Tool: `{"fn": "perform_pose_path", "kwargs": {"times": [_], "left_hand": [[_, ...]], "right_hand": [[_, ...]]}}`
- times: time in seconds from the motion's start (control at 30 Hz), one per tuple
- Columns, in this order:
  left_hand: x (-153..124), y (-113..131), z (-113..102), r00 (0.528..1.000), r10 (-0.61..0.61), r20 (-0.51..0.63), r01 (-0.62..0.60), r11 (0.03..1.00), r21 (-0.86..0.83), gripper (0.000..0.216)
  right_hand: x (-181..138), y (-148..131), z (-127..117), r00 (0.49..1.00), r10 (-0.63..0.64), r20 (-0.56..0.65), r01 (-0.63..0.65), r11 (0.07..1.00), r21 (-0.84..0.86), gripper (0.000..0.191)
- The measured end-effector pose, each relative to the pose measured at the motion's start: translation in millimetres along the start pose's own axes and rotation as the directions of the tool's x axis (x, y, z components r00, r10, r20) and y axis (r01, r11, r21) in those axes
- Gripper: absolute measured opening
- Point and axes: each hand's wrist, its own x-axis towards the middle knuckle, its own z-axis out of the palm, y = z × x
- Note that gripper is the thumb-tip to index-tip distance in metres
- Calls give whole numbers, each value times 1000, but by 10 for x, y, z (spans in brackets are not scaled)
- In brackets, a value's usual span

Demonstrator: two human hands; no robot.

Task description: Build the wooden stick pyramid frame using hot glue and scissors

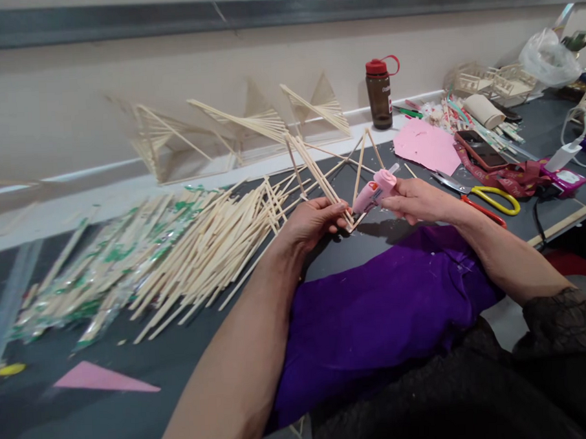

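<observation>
My left hand (pixel 312 224) is closed on the lower corner of a stick frame (pixel 330 172) made of thin wooden sticks, holding it upright on the dark table (pixel 182 360). My right hand (pixel 416 200) grips a pink glue gun (pixel 375 189), with its nozzle pointing down-left at the frame's corner just beside my left fingers. A purple cloth (pixel 379 306) lies under both forearms.
A big heap of loose wooden sticks (pixel 168 251) lies to the left. Finished stick frames (pixel 240 128) lean against the wall. A brown bottle with a red cap (pixel 379 93), pink paper (pixel 428 147), yellow-handled scissors (pixel 486 198) and craft clutter (pixel 487 107) sit at the right. A pink triangle (pixel 103 378) lies near left.
</observation>
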Motion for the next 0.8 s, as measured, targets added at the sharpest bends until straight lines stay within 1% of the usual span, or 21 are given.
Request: {"fn": "perform_pose_path", "kwargs": {"times": [0.13,0.23,0.3,0.4,0.43,0.5,0.57,0.63,0.73,0.8], "left_hand": [[-2,8,9,1000,-22,-8,22,1000,-9,12],[14,-5,5,1000,-22,-11,22,999,-25,12],[27,-18,-2,1000,-22,-2,21,999,-29,11],[39,-30,-16,1000,-24,17,24,1000,-12,11],[42,-32,-21,1000,-19,20,19,1000,-4,11],[50,-34,-33,1000,-13,22,13,1000,2,14],[62,-37,-44,1000,9,17,-9,1000,4,17],[71,-43,-51,999,22,30,-22,1000,0,18],[78,-55,-52,999,33,31,-33,999,-15,20],[82,-63,-52,999,38,31,-38,999,-13,21]], "right_hand": [[-10,7,-38,999,18,36,-22,993,112,40],[-13,32,-69,998,-12,63,-6,963,271,40],[-18,59,-82,998,-51,27,36,909,416,36],[-28,99,-92,993,-95,-67,117,788,605,33],[-26,113,-99,990,-100,-97,139,754,642,34],[-6,151,-135,982,-87,-168,179,716,675,37],[40,211,-217,965,-39,-261,213,697,685,36],[101,292,-355,936,47,-348,222,689,690,32],[205,442,-630,866,211,-454,186,705,684,23],[279,554,-802,821,316,-476,141,695,705,16]]}}
